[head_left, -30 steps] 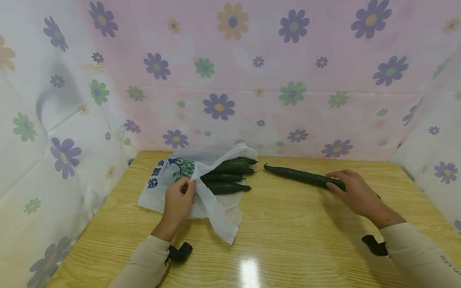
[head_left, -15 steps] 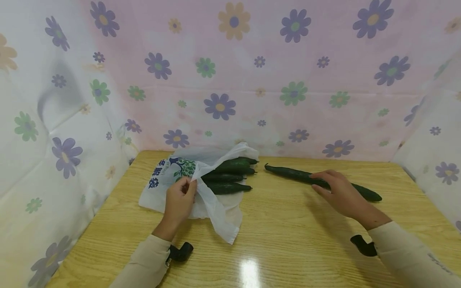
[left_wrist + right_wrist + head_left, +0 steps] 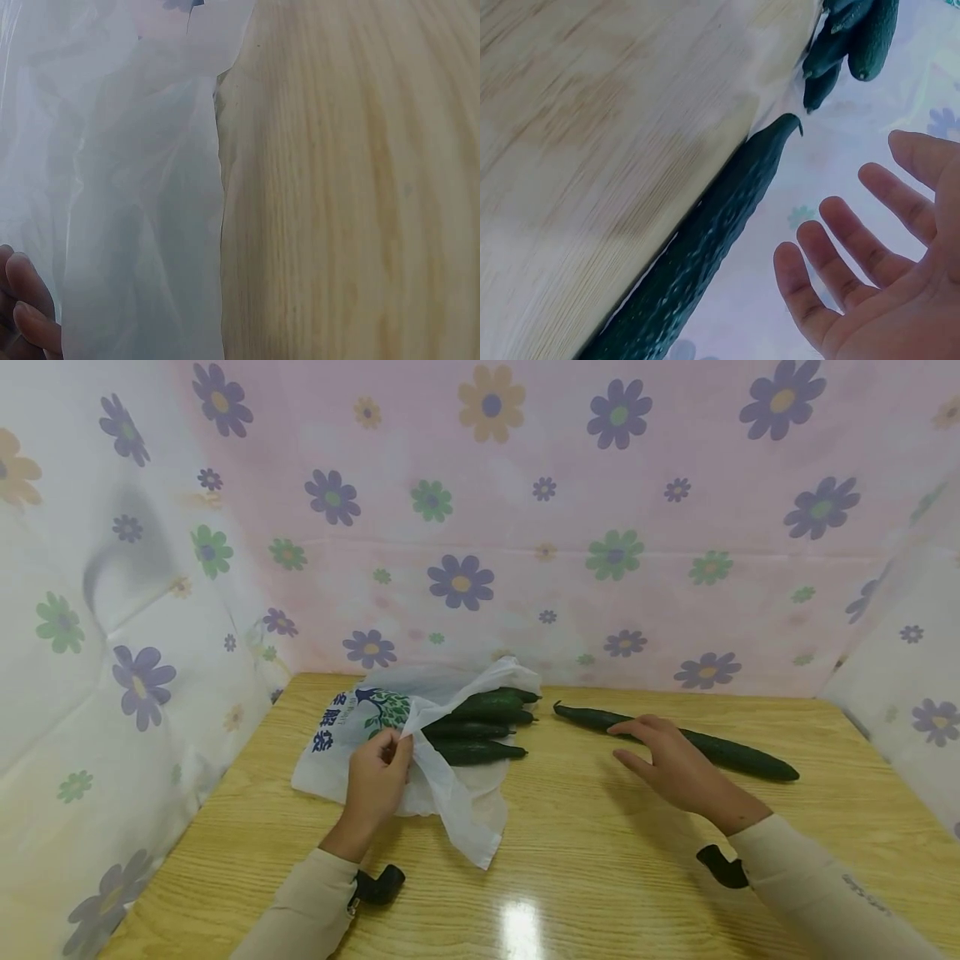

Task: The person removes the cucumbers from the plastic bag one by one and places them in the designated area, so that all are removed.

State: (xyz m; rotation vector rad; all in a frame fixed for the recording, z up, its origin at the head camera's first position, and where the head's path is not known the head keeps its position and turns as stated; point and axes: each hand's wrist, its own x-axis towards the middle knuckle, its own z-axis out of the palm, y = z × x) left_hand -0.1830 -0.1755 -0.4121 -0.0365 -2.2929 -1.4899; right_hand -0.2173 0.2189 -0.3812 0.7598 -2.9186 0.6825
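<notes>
My left hand (image 3: 377, 777) pinches the upper edge of a white plastic bag (image 3: 457, 802) between thumb and fingers. Several cucumbers (image 3: 480, 752) lie inside, their ends poking from the bag's mouth. To the right, one long bumpy cucumber (image 3: 738, 757) lies slantwise on the table, its curled stem end toward the bag. Over its middle hovers my right hand (image 3: 671, 768), fingers extended and hiding part of it in the head view. The right wrist view shows the spread fingers (image 3: 840, 255) apart from this cucumber (image 3: 697, 247). In the left wrist view, bag plastic (image 3: 142, 187) covers the left half.
Everything lies on a wood-grain table (image 3: 585, 877). A flower-patterned cloth (image 3: 525, 527) rises behind the table's back edge and along both sides. Each wrist carries a black camera mount, such as the left one (image 3: 381, 885).
My right hand has slid leftward along the long cucumber, from its right end to past its middle, uncovering that end. The cucumber stays in place. My left hand keeps its pinch on the bag.
</notes>
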